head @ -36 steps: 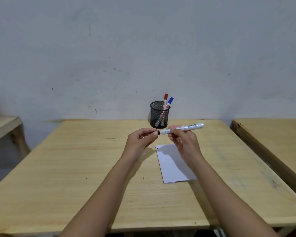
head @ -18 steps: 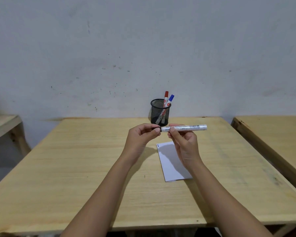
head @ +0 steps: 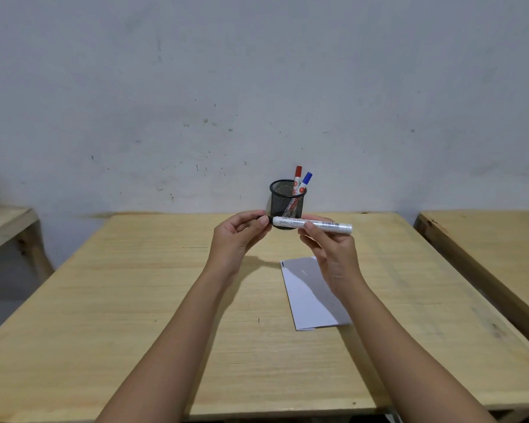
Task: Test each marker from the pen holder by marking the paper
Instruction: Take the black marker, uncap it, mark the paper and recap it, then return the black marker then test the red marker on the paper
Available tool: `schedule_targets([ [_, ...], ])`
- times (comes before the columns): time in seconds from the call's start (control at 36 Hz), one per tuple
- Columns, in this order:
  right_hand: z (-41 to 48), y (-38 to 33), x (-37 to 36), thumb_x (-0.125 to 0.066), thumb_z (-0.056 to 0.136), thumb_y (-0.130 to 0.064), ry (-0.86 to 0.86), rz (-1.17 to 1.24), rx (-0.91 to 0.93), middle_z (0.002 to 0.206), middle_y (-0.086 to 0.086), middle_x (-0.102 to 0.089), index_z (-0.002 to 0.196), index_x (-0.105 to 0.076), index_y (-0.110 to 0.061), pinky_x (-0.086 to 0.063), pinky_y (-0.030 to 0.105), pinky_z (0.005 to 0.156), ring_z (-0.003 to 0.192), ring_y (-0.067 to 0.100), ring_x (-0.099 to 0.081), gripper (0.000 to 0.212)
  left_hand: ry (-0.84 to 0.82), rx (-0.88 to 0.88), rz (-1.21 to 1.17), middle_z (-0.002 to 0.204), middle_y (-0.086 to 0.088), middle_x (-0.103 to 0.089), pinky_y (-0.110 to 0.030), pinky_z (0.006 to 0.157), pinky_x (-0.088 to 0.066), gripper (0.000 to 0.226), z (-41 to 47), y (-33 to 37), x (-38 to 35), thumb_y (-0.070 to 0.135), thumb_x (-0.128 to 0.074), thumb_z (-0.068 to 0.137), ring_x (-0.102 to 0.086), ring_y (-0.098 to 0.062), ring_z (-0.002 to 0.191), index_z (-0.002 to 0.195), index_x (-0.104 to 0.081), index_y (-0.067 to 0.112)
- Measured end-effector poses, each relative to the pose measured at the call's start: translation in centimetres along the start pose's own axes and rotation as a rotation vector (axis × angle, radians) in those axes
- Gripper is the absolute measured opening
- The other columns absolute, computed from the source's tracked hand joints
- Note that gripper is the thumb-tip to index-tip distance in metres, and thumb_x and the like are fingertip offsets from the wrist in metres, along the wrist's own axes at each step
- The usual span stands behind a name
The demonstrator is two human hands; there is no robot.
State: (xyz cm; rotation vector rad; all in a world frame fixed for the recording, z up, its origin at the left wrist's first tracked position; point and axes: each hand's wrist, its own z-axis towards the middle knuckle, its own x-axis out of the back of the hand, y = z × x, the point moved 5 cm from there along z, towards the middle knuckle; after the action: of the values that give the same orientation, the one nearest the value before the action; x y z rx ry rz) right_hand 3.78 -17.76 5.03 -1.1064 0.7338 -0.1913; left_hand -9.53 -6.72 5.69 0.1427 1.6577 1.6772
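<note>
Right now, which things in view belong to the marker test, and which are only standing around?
Part of the job:
- white marker, held by left hand and right hand
- paper
- pen holder with red marker and blue marker

Only around:
- side table on the right
- bench on the left

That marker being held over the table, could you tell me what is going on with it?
A person holds a white marker level above the wooden table. The right hand grips its barrel and the left hand pinches the black cap end. A red-capped marker and a blue-capped marker stand in the black mesh pen holder. The paper lies below, with a small dark mark at its far left corner.
</note>
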Motion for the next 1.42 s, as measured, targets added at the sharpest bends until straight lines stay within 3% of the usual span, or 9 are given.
schedule_targets([
  [0.22, 0.8, 0.5, 0.2, -0.067, 0.074, -0.005, -0.015, 0.15, -0.064, 0.08, 0.004, -0.074, 0.09, -0.073, -0.009, -0.056, 0.019, 0.076, 0.077, 0.012, -0.069, 0.017, 0.026, -0.057, 0.017, 0.075, -0.003, -0.075, -0.017, 0.071, -0.056, 0.013, 2.3, 2.4, -1.4, -0.002, -0.067, 0.08, -0.071, -0.011, 0.073, 0.091, -0.069, 0.005],
  [0.33, 1.9, -0.1, 0.2, -0.066, 0.08, -0.001, -0.079, -0.108, -0.008, 0.087, 0.001, -0.076, 0.09, -0.075, -0.014, -0.055, 0.021, 0.079, 0.084, 0.013, -0.069, 0.019, 0.019, -0.107, 0.093, 0.084, -0.007, -0.071, -0.021, 0.078, -0.057, 0.012, 3.8, 3.8, -2.4, 0.0, -0.069, 0.08, -0.071, -0.012, 0.076, 0.091, -0.07, 0.005],
  [0.44, 3.8, -1.0, -0.2, -0.071, 0.077, 0.0, -0.12, -0.471, 0.024, 0.077, -0.001, -0.07, 0.088, -0.072, -0.012, -0.049, 0.018, 0.064, 0.068, 0.006, -0.062, 0.016, -0.002, -0.2, 0.345, 0.085, -0.005, -0.07, -0.025, 0.082, -0.056, 0.015, 5.6, 5.1, -3.5, 0.007, -0.072, 0.079, -0.069, -0.014, 0.081, 0.094, -0.072, 0.009],
  [0.56, 6.4, -1.3, -1.0, -0.072, 0.075, -0.003, -0.184, -0.728, 0.048, 0.089, 0.016, -0.069, 0.094, -0.067, -0.014, -0.054, 0.029, 0.078, 0.076, 0.024, -0.063, 0.022, -0.09, -0.282, 0.589, 0.081, 0.003, -0.072, -0.02, 0.075, -0.054, 0.013, 7.2, 6.0, -5.5, 0.013, -0.074, 0.078, -0.068, -0.008, 0.076, 0.09, -0.073, 0.019],
  [0.78, 10.7, -2.1, -2.0, -0.07, 0.077, -0.01, -0.191, -0.885, 0.115, 0.081, 0.012, -0.068, 0.081, -0.064, -0.018, -0.055, 0.037, 0.074, 0.078, 0.029, -0.066, 0.011, -0.205, -0.311, 0.791, 0.092, 0.014, -0.069, -0.005, 0.077, -0.047, 0.026, 10.4, 5.8, -5.7, 0.027, -0.067, 0.085, -0.062, 0.011, 0.083, 0.109, -0.068, 0.018],
  [0.97, 15.0, -3.4, -1.9, -0.065, 0.082, -0.008, 0.052, -0.756, 0.297, 0.079, 0.001, -0.064, 0.083, -0.059, -0.013, -0.053, 0.022, 0.061, 0.073, 0.015, -0.063, 0.008, -0.11, -0.019, 1.09, 0.12, -0.009, -0.055, -0.025, 0.09, -0.041, 0.063, 13.0, -1.3, -1.5, 0.036, -0.076, 0.075, -0.053, -0.019, 0.109, 0.126, -0.05, 0.008],
  [1.06, 16.7, -2.5, -2.4, -0.064, 0.082, -0.008, 0.084, -0.789, 0.314, 0.084, 0.002, -0.063, 0.082, -0.056, -0.014, -0.052, 0.027, 0.066, 0.075, 0.021, -0.064, 0.009, -0.154, -0.028, 1.028, 0.099, 0.003, -0.055, -0.008, 0.062, -0.037, 0.045, 13.3, -3.8, -2.3, 0.023, -0.079, 0.073, -0.052, -0.011, 0.089, 0.111, -0.057, 0.011],
  [1.33, 18.4, 2.5, -2.5, -0.065, 0.078, -0.012, -0.046, -1.092, 0.127, 0.076, -0.005, -0.061, 0.09, -0.057, -0.013, -0.054, 0.037, 0.077, 0.085, 0.024, -0.063, 0.015, -0.043, -0.053, 0.779, 0.1, 0.003, -0.061, -0.008, 0.059, -0.041, 0.043, 15.7, -6.4, -2.6, 0.014, -0.081, 0.067, -0.058, -0.011, 0.089, 0.102, -0.054, 0.02],
  [1.42, 18.6, 3.0, -2.6, -0.061, 0.081, -0.016, -0.071, -1.154, 0.138, 0.082, 0.006, -0.066, 0.089, -0.057, -0.01, -0.054, 0.038, 0.074, 0.082, 0.025, -0.064, 0.011, -0.045, -0.045, 0.768, 0.105, -0.001, -0.063, -0.013, 0.061, -0.042, 0.044, 16.1, -7.0, -2.2, 0.012, -0.08, 0.067, -0.06, -0.015, 0.093, 0.102, -0.055, 0.021],
])
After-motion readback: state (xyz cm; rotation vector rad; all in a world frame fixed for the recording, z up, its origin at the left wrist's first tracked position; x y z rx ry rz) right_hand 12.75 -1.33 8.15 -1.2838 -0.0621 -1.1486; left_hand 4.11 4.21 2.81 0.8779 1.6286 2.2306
